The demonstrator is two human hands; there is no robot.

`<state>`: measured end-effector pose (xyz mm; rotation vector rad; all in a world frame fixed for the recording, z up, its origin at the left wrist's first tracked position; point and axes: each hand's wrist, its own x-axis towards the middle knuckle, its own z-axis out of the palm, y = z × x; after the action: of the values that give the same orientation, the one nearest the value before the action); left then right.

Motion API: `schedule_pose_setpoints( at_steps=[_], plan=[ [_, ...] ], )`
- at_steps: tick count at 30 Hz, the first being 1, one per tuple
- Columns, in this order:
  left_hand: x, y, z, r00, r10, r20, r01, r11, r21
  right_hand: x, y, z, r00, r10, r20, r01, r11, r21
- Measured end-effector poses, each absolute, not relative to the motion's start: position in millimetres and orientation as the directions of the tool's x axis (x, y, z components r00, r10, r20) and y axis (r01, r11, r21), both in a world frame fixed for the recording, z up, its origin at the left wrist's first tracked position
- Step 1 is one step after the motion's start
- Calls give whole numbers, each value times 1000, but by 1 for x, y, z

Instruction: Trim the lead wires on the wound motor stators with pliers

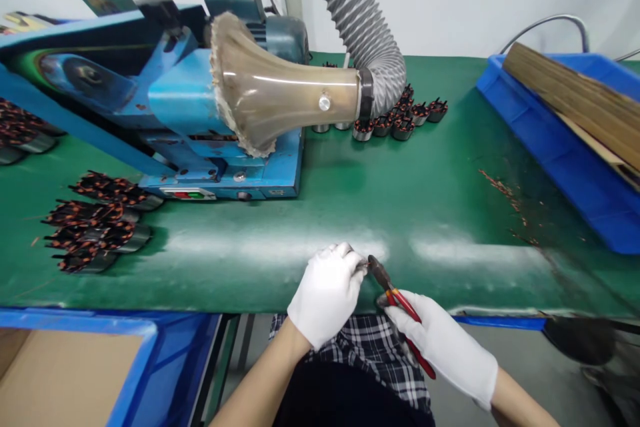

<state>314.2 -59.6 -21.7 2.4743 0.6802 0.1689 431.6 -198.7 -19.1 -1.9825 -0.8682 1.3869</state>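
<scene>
My left hand [327, 293], in a white glove, is closed with its fingers curled over a small dark piece that it mostly hides; I cannot make out what it is. Red-handled pliers [408, 305] are in my right hand [445, 347], also white-gloved. The dark jaws of the pliers meet the edge of that piece at my left fingertips, above the front of the green bench. To the left on the bench stands a cluster of motor stators [97, 227] with copper windings and black prongs.
A blue belt machine [185, 93] with a clear suction hood [295, 90] and grey hose [363, 7] occupies the back left. More stators [403, 127] stand behind it. At right, a blue bin [560, 147] holds cardboard [585, 100]; copper scraps [505, 193] lie nearby. Another blue bin [150, 347] is lower left.
</scene>
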Motion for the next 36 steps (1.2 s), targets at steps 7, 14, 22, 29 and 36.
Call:
schedule_pose_setpoints(
  at_steps=[7, 14, 22, 29, 36],
  plan=[
    [312, -55, -21, 868, 495, -46, 435, -712, 551, 447, -206, -20, 274, 746, -607, -525, -413, -744],
    [284, -26, -24, 718, 661, 218, 549, -731, 405, 422, -177, -31, 68, 894, -443, -857, -175, -485],
    [257, -16, -17, 659, 737, -150, 742, -604, 290, 552, -154, -21, 821, 543, -177, -109, -155, -982],
    [340, 8, -12, 704, 703, 99, 595, -660, 459, 579, -158, -10, 887, 462, 10, 335, -629, -701],
    [331, -13, -40, 891, 438, 119, 356, -838, 414, 560, -156, -38, 734, 642, 223, 665, -613, -426]
  ],
)
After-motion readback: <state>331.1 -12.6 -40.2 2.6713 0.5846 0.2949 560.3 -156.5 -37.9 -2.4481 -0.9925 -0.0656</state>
